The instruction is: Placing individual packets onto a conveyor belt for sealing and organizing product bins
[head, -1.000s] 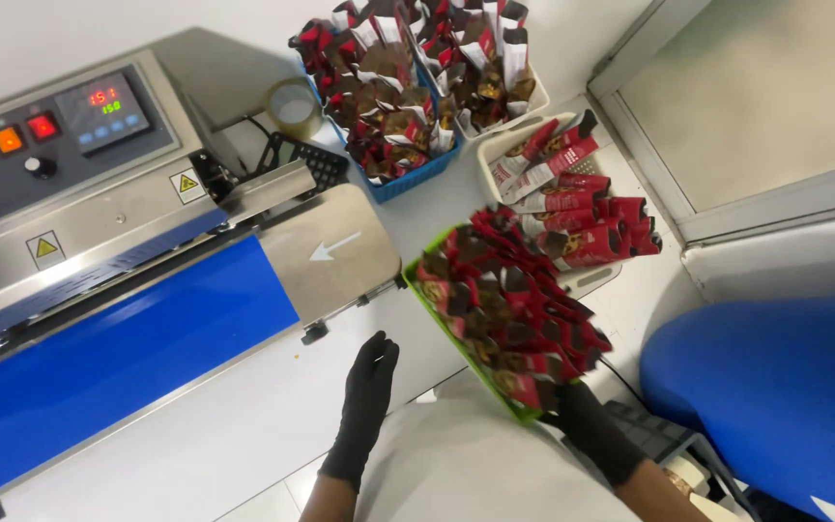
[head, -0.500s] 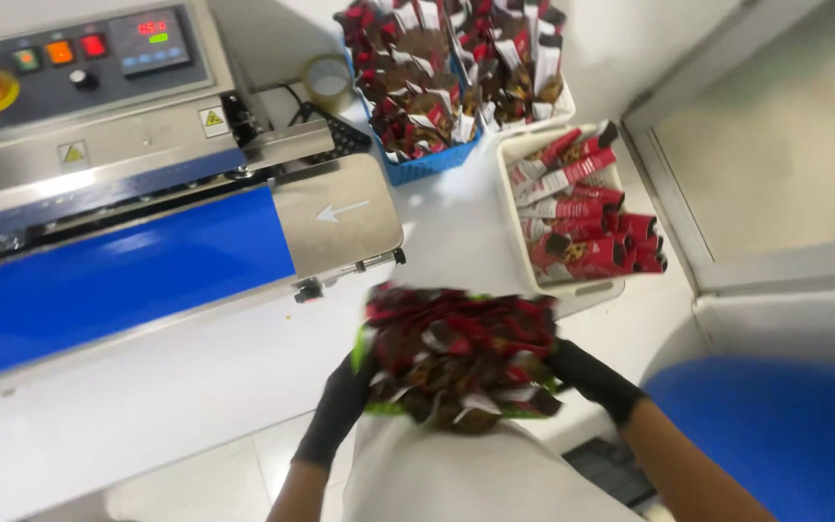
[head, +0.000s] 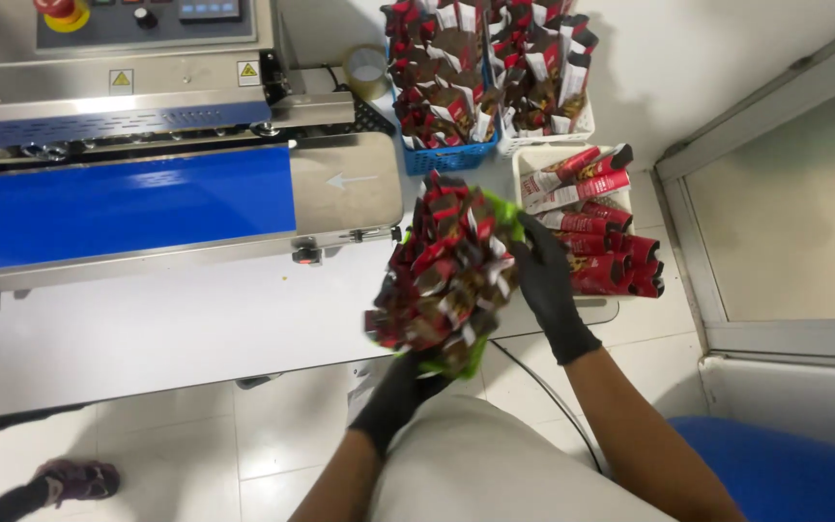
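Note:
Both my hands wear black gloves and hold a green basket (head: 504,210) packed with several red and dark brown sachets (head: 442,266) standing on end. My left hand (head: 400,394) grips the basket's near end from below. My right hand (head: 545,282) grips its right side. The basket is tilted and hangs over the front edge of the white table (head: 166,329), just right of the blue conveyor belt (head: 123,208) of a sealing machine.
A blue basket (head: 451,155) and a white basket (head: 553,135) full of the same sachets stand at the back. A white tray (head: 533,164) with lying sachets is on the right. A blue chair seat (head: 785,474) is lower right. Another person's shoe (head: 74,478) shows lower left.
The green basket came from the table's right side to in front of me and turned on end. My left hand, free a second ago, now grips it from below.

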